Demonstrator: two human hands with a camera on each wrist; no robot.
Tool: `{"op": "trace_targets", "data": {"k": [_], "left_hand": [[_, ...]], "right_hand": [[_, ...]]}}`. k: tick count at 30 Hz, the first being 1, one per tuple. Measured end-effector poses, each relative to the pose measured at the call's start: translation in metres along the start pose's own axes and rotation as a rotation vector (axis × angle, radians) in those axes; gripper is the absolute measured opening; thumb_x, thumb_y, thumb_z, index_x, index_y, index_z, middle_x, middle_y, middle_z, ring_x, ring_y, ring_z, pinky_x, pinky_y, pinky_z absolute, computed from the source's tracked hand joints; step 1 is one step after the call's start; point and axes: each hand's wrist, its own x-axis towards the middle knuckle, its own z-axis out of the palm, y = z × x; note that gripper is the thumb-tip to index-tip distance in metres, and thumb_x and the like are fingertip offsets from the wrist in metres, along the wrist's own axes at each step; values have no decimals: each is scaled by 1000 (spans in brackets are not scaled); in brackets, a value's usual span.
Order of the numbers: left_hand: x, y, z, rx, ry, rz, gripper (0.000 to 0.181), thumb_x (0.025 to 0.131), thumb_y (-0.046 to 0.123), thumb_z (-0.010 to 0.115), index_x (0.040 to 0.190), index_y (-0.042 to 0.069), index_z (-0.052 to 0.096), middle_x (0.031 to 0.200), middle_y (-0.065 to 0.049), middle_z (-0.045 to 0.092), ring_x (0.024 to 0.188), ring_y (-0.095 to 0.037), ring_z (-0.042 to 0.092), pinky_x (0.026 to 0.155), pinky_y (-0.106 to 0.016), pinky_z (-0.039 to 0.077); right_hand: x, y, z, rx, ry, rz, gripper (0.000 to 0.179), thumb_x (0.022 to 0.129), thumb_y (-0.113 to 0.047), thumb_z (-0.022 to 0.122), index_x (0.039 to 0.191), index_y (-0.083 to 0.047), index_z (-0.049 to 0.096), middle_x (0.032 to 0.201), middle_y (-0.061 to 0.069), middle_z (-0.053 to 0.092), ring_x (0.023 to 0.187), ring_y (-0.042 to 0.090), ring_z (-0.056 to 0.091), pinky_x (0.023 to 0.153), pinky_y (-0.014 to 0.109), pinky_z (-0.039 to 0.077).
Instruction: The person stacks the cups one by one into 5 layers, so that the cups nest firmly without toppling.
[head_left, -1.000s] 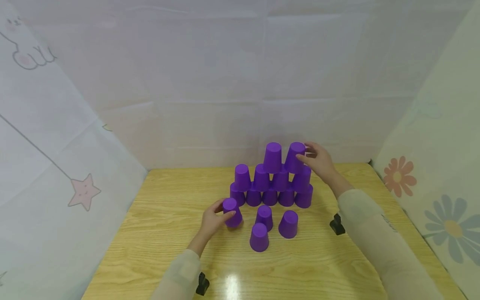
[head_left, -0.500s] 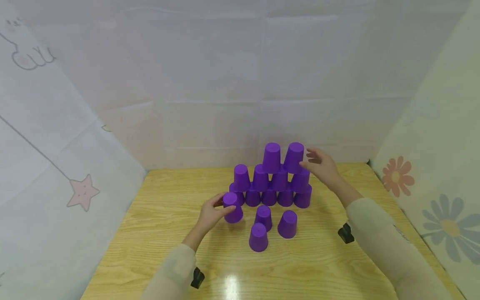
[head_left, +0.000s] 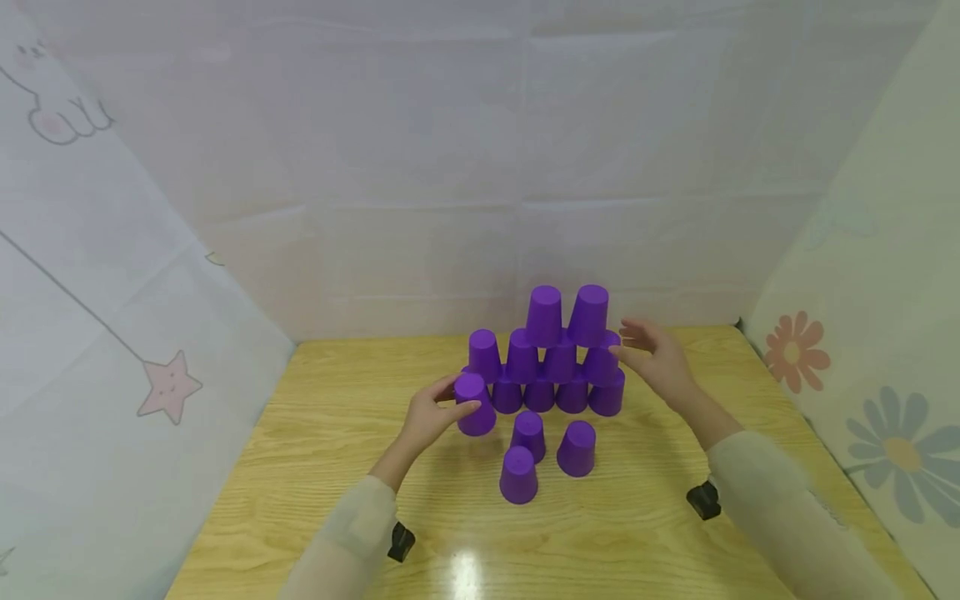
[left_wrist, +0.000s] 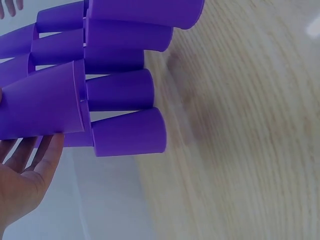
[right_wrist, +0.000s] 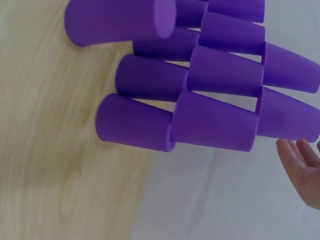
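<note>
My left hand (head_left: 429, 417) grips an upside-down purple cup (head_left: 475, 407) between thumb and fingers, lifted in front of the stack's left end. In the left wrist view that cup (left_wrist: 42, 102) overlaps the stacked ones behind it. Purple cups, all mouth down, form three rows at the back: several in the bottom row (head_left: 607, 395), several in the middle row (head_left: 522, 357), two on top (head_left: 544, 317). Beside the stack's right side, my right hand (head_left: 660, 362) has loosely spread fingers and holds nothing. The right wrist view shows its fingers (right_wrist: 290, 155) close to a top-row cup (right_wrist: 287, 114).
Three loose purple cups stand in front of the stack: one behind (head_left: 528, 429), one nearer (head_left: 518, 475) and one to the right (head_left: 577, 448). The wooden table (head_left: 337, 400) meets a pale cloth backdrop (head_left: 405, 250), with printed cloth at both sides.
My right hand has let go of the right top-row cup and moved down and to the right. My left hand has raised its cup toward the stack.
</note>
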Motion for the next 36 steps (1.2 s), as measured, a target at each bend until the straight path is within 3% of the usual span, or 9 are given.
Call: {"op": "trace_targets", "data": {"k": [2, 4, 6, 9, 11, 15, 20, 24, 36], "left_hand": [[2, 4, -1, 1, -3, 23, 50, 68, 32, 73, 113, 17, 58, 98, 0, 61, 89, -18, 54, 74, -37, 46], [2, 16, -3, -4, -17, 22, 50, 69, 28, 73, 114, 14, 57, 98, -2, 61, 90, -19, 55, 76, -38, 45], [4, 21, -4, 1, -21, 35, 49, 69, 29, 72, 114, 15, 57, 98, 0, 61, 89, -17, 55, 76, -36, 45], [10, 25, -4, 7, -33, 36, 48, 70, 31, 71, 114, 16, 57, 99, 0, 60, 91, -17, 54, 76, -37, 45], [17, 20, -3, 11, -33, 49, 49, 68, 36, 71, 113, 21, 58, 98, 3, 60, 91, -16, 53, 75, -35, 45], [24, 29, -2, 13, -33, 47, 50, 68, 39, 71, 113, 22, 57, 97, 2, 61, 92, -19, 53, 75, -37, 45], [31, 40, -1, 33, -13, 69, 53, 69, 38, 70, 115, 17, 56, 98, 1, 61, 91, -19, 54, 74, -37, 46], [37, 47, -1, 36, -13, 78, 53, 69, 38, 70, 115, 16, 56, 97, 0, 61, 90, -18, 54, 76, -38, 45], [55, 61, -1, 22, -43, 21, 51, 69, 37, 71, 114, 18, 56, 101, 1, 59, 95, -17, 52, 81, -36, 42]], "right_hand": [[-8, -2, 4, 24, -2, 5, 52, 81, -15, 61, 124, 5, 39, 115, 25, 47, 102, 40, 45, 82, 50, 39], [-16, -4, 9, 40, 3, -3, 48, 80, -9, 61, 121, 8, 41, 112, 28, 48, 100, 42, 46, 81, 50, 39], [-22, 3, 14, 57, 14, -17, 46, 80, -8, 62, 118, 10, 43, 110, 28, 49, 98, 42, 47, 81, 44, 41], [-31, 20, 21, 59, 14, -7, 45, 80, -12, 62, 117, 9, 45, 109, 26, 50, 96, 37, 50, 80, 38, 43], [-36, 33, 25, 74, 4, 19, 47, 80, -17, 62, 117, 7, 45, 110, 24, 51, 96, 33, 50, 79, 33, 44], [-47, 41, 34, 92, -7, 77, 47, 80, -18, 62, 117, 6, 46, 111, 23, 51, 96, 31, 50, 76, 31, 45], [-55, 48, 46, 97, 18, 92, 42, 79, -15, 64, 113, 5, 49, 105, 19, 54, 93, 30, 52, 74, 23, 46], [-59, 52, 53, 84, 32, 90, 41, 78, -13, 64, 112, 5, 50, 104, 19, 55, 91, 31, 53, 73, 23, 46], [-68, 62, 66, 77, 7, 161, 43, 78, -13, 64, 114, 4, 49, 111, 22, 51, 99, 38, 49, 78, 36, 45]]}}
